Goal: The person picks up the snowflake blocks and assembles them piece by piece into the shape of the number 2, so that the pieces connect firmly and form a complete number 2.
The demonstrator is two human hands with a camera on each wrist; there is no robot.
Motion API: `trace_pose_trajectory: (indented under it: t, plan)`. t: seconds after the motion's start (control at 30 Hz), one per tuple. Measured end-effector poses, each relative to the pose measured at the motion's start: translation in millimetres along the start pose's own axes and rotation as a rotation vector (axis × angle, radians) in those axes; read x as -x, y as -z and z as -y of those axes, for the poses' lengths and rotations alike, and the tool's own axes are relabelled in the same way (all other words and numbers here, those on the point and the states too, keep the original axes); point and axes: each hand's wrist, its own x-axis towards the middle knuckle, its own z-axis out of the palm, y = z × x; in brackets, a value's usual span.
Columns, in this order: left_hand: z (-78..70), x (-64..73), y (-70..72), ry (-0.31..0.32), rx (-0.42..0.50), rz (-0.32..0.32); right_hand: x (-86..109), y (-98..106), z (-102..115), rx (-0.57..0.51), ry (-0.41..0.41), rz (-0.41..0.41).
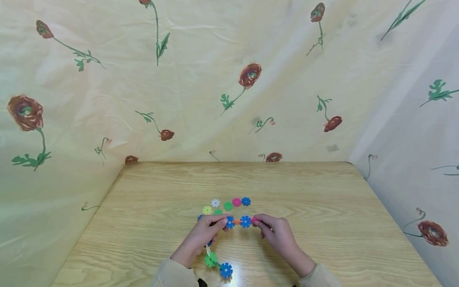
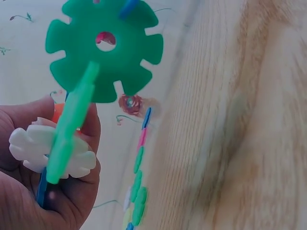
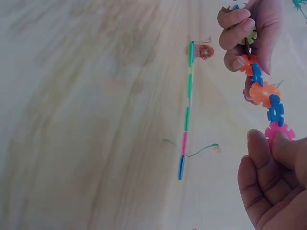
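Note:
A chain of notched plastic snowflake discs, slotted edge to edge, stretches between both hands over the table. My left hand point(image 1: 203, 234) grips it along its length, with the thumb near a blue disc point(image 1: 230, 222). An orange disc point(image 3: 264, 94) and another blue disc point(image 1: 245, 221) run from there toward the right. At that end my right hand point(image 1: 281, 233) pinches a pink disc point(image 3: 278, 132) between thumb and fingers. From below the left hand hangs the chain's other part, with a white disc point(image 2: 29, 147), a green disc point(image 1: 210, 259) and a blue end disc point(image 1: 226, 270).
Several loose discs lie flat on the wooden table point(image 1: 322, 199) beyond the hands, among them a white disc point(image 1: 215, 203), a yellow disc point(image 1: 206, 210), a pink disc point(image 1: 236, 202) and a blue disc point(image 1: 246, 201). A flowered cloth point(image 1: 201, 79) hangs behind and at both sides.

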Motion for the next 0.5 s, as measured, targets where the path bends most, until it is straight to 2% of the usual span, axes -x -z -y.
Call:
trace_pose_trajectory:
  t: [0.17, 0.5]
  plan:
    - [1.8, 0.5, -0.6, -0.006, -0.012, -0.002, 0.9, -1.5, -0.7, -0.029, -0.008, -0.01]
    - [1.1, -0.3, -1.4, 0.002, -0.01, -0.009, 3.3, -2.9, 0.0, -0.135, -0.125, -0.015]
